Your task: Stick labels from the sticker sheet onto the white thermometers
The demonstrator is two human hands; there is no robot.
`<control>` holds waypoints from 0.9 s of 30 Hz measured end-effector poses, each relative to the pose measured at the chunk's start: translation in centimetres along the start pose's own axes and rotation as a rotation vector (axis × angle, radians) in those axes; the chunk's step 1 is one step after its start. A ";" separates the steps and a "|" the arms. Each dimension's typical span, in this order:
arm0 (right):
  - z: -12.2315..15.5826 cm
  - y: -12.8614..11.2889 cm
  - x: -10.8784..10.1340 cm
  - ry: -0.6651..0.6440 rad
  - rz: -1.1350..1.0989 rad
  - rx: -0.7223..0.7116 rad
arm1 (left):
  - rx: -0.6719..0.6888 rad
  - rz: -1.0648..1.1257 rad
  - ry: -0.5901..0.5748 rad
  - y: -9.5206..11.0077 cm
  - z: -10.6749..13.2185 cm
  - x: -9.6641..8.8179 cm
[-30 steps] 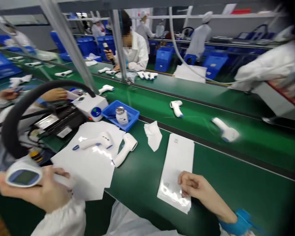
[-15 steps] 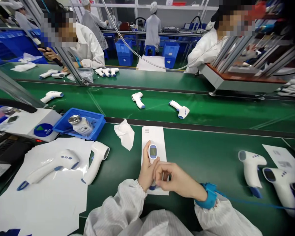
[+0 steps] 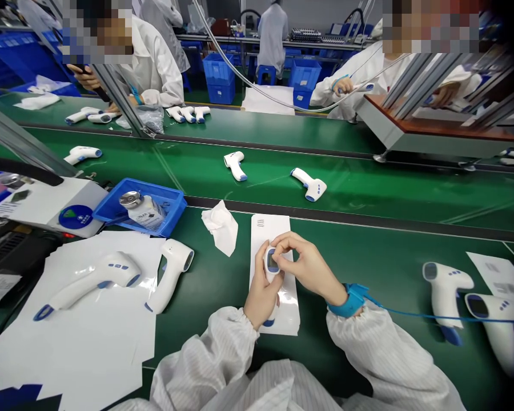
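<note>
My left hand point(image 3: 261, 297) is wrapped around a white and blue infrared thermometer point(image 3: 271, 274), its small grey screen facing up. Fingers of my right hand point(image 3: 312, 268) are pinched together at the upper right edge of that screen; whatever lies between the fingertips is too small to make out. Beneath both hands is a white printed sheet point(image 3: 263, 228). A crumpled white tissue point(image 3: 221, 228) rests just left of the sheet. Further left lie two more thermometers, one point(image 3: 95, 279) on white paper and another point(image 3: 171, 274) at its edge.
A blue tray point(image 3: 171, 220) holds a bottle with a metal top. Thermometers point(image 3: 445, 294) lie at the right, and others point(image 3: 312, 185) on the green belt point(image 3: 175, 165). A blue wrist strap's cord point(image 3: 411, 314) runs right. Co-workers sit across the belt.
My right hand has risen from the thermometer's handle to its screen. My left hand still grips the thermometer. A co-worker's hand at the far right has come into sight holding a thermometer.
</note>
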State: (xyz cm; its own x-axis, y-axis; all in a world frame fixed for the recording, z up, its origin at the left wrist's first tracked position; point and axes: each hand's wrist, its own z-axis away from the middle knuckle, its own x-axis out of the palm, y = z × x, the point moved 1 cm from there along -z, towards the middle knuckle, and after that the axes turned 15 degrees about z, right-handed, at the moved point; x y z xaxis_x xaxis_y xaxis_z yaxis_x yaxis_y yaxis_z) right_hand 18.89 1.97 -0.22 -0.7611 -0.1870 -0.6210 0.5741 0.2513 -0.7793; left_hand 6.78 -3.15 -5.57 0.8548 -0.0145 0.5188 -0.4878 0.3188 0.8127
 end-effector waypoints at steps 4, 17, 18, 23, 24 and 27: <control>-0.2 0.1 0.3 0.033 -0.029 0.026 | 0.005 0.026 -0.012 0.0 0.0 0.0; -0.3 0.5 0.9 0.089 -0.107 0.064 | 0.038 0.010 0.001 -0.2 -0.1 0.0; -0.3 0.5 0.9 0.091 -0.108 0.062 | 0.036 0.011 0.002 -0.2 -0.1 0.0; -0.2 0.5 1.0 0.100 -0.107 0.052 | 0.032 0.018 0.001 0.0 0.0 0.0; -0.2 0.5 1.0 0.103 -0.108 0.051 | 0.030 0.029 -0.006 0.1 0.1 0.0; -0.2 0.6 1.2 0.111 -0.118 0.043 | 0.005 0.081 -0.027 0.4 0.2 0.0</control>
State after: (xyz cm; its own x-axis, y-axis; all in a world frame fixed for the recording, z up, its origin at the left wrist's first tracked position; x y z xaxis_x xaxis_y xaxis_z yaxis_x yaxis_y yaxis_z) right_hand 18.29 2.15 -1.43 -0.8511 -0.1064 -0.5141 0.4895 0.1928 -0.8504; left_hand 6.51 -3.24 -5.14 0.8072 -0.0142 0.5901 -0.5564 0.3154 0.7687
